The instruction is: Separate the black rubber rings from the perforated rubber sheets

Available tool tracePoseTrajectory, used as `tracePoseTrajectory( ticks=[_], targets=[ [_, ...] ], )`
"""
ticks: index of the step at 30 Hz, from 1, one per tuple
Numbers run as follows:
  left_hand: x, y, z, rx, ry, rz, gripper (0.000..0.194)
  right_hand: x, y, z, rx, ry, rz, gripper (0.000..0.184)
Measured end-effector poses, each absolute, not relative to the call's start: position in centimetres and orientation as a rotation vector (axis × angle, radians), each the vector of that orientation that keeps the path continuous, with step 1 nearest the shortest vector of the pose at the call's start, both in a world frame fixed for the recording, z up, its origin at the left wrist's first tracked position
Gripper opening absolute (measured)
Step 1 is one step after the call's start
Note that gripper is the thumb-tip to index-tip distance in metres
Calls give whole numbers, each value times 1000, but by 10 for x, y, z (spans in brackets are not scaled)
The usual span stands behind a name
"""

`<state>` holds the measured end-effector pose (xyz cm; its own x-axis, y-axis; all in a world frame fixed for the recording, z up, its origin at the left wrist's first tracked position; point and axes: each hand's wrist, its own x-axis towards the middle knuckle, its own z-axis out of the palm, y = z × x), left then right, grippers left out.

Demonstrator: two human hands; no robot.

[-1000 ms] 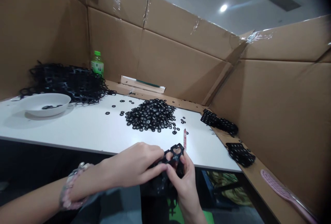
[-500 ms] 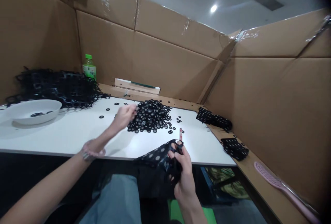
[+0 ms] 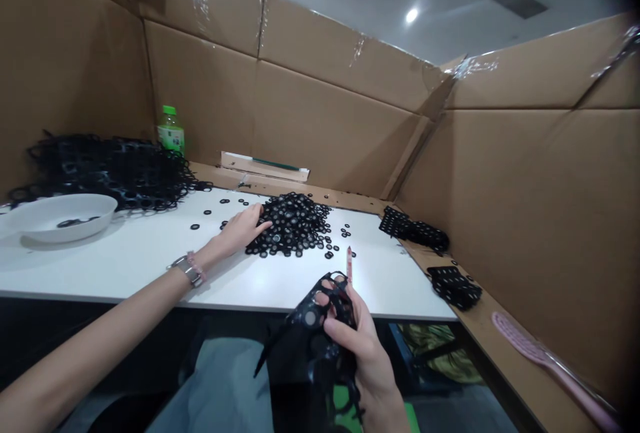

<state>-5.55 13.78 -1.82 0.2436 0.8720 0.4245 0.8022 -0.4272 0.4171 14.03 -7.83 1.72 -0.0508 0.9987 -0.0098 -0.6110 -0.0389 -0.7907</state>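
My right hand (image 3: 357,343) is closed around a black rubber sheet (image 3: 315,326) punched with round holes, held below the front edge of the white table (image 3: 150,259). My left hand (image 3: 245,226) reaches forward and rests on the left side of a pile of small black rings (image 3: 295,223). Its fingers lie fairly flat and spread on the rings. A watch and a bracelet sit on that wrist.
A white bowl (image 3: 60,214) with a few rings stands at the left, and behind it are a heap of black netted scrap (image 3: 105,169) and a green-capped bottle (image 3: 170,129). Black sheets (image 3: 415,231) lie at the right. A pink brush (image 3: 545,363) rests on the cardboard ledge. Cardboard walls surround the table.
My left hand let go of the sheet, reached out to the ring pile and has now settled flat on it. My right hand has turned the sheet and lowered it slightly.
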Motion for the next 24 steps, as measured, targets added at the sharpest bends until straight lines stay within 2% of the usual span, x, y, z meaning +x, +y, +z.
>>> tracePoseTrajectory(
  ticks=[2,5,9,14,18,21,24],
  targets=[
    [-51,114,-2,2412,1505,1079,22,138,-76,14,-741,-710,1477,39],
    [-40,57,19,2439,1085,1255,28,135,-72,7,-795,-677,1429,40],
    [-24,-11,33,2672,622,975,33,131,-70,0,-864,-673,1325,39],
    [-16,-28,34,2680,831,772,24,128,-71,-3,-935,-697,1160,43],
    [-18,-23,25,2526,772,717,31,126,-67,-6,-934,-707,1195,43],
    [-27,-8,15,2247,807,834,40,126,-64,-7,-946,-691,1211,35],
    [-46,27,10,1955,989,1122,43,132,-63,-7,-940,-629,1226,32]
  ],
)
